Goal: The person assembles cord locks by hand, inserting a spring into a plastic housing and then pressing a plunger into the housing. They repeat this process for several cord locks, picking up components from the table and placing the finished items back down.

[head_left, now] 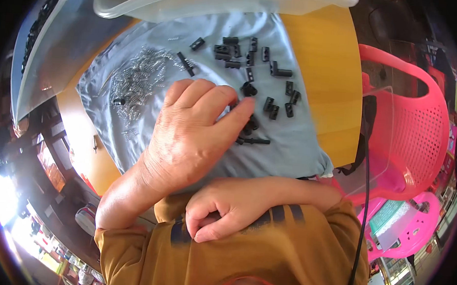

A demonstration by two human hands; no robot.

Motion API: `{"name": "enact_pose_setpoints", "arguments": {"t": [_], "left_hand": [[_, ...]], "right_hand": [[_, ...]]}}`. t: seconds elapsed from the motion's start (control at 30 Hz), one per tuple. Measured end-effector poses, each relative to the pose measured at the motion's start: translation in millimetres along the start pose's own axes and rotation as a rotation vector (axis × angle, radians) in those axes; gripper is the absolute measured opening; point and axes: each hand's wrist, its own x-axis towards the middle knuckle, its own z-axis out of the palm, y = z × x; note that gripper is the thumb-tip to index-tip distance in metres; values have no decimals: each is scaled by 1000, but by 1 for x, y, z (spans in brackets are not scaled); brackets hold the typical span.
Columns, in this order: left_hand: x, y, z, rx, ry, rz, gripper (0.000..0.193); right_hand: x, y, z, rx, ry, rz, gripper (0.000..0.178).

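Note:
My left hand (188, 128) is over the middle of a grey-blue cloth (203, 27), back upward, fingers bent. Its thumb and index finger close around a spot among small black cylindrical fittings (249, 124); a bit of black shows between them, but the fingertips hide what they hold. One black fitting (248, 89) lies just beyond the thumb tip. My right hand (220, 208) rests against the front of my shirt, below the cloth's near edge. Its fingers are curled in around a dark hollow where I see nothing held.
A heap of tiny shiny metal pieces (139, 77) covers the cloth's left part. Several black fittings (265, 54) lie scattered on the right, with a black rod (185, 64) nearer the heap. A translucent tub (224, 7) stands at the back, and a pink chair (423, 130) is right of the table.

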Motion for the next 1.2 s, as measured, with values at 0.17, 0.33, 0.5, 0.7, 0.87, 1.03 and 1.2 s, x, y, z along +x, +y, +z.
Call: {"name": "enact_pose_setpoints", "arguments": {"t": [0.17, 0.33, 0.5, 0.7, 0.87, 1.03, 1.2], "left_hand": [[-6, 6, -5, -61, -78, -96, 33], [2, 13, -12, -62, -188, -208, 31], [8, 12, -16, -66, -284, -204, 29], [-5, 10, -18, -197, -222, -337, 20], [-34, 14, -24, -969, 107, -638, 25], [-48, 20, -19, -1192, 217, -619, 32], [-58, 24, -16, -1092, 327, -556, 33]], "right_hand": [[-2, 3, 1, -11, -3, -61, 16], [-4, 2, 1, -22, 1, -71, 17], [-7, -3, 1, 21, 52, -45, 16], [-10, -4, 8, 91, 313, -67, 8], [-23, -14, 6, -319, 936, -325, 9], [-22, -16, 6, -222, 1114, -342, 16], [-14, -21, 4, -486, 1058, -379, 23]]}}
